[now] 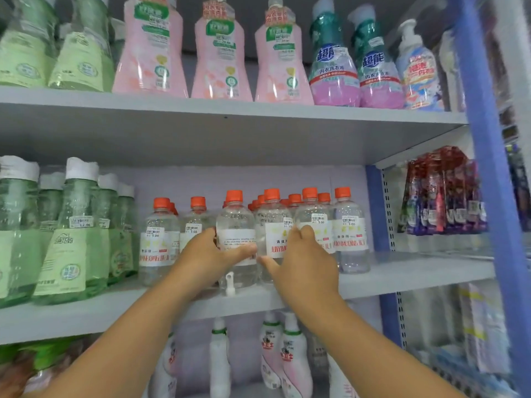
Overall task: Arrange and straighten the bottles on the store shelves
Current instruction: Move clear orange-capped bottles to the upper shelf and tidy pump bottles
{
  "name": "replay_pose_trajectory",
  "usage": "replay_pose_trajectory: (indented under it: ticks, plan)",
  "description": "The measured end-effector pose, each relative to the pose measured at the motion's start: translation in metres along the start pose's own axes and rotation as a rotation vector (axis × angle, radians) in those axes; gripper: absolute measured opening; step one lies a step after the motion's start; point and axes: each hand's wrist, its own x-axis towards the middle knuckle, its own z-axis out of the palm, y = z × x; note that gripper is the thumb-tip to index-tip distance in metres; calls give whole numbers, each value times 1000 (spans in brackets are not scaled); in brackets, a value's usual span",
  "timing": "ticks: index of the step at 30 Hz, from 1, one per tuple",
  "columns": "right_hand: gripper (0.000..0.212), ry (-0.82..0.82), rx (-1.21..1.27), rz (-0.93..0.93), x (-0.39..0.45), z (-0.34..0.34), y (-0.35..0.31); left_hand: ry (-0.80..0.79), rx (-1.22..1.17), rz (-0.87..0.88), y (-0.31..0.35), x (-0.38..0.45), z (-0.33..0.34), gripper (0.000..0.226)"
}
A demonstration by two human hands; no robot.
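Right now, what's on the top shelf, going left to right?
Green bottles → pink bottles → teal-and-purple bottles → white pump bottle.

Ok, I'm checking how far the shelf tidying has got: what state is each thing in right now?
left hand: grips a clear bottle
right hand: grips the neighbouring clear bottle
bottle in left hand: upright, orange cap on, label's text side facing out
bottle in right hand: upright, capped, label front outward
other clear bottles: upright, capped, bunched unevenly
green bottles: upright, white caps on
pink bottles: upright in a row
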Motion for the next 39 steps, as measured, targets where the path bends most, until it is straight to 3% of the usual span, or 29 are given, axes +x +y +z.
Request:
replay_pose_trajectory:
  ticks: [6, 11, 13, 17, 21, 26, 31, 39]
  plan:
    - [81, -89, -63, -71, 18, -15, 8, -14, -68, -70, -12, -1, -3, 44]
    - [42, 133, 230, -254, 75, -60, 23, -115, -259, -107, -22, 2, -8, 30]
    - [38, 36, 241, -305, 107, -75, 24, -103, -227, -112, -23, 3, -6, 32]
    - [48, -317, 274, -305, 144, -74, 20, -108, -283, -101, -21, 0, -8, 50]
    - [53, -450, 191, -307, 154, -63, 15, -89, -285, -100, -18, -4, -8, 61]
    - [41, -448, 233, -293, 159, -55, 13, -53, -160, -110, -10, -8, -5, 63]
    - [51, -406, 170, -267, 158, -53, 8, -61, -142, -99, -9, -7, -5, 28]
    - [33, -450, 222, -329, 158, -56, 15, -83, -185, -100, -8, -8, -7, 55]
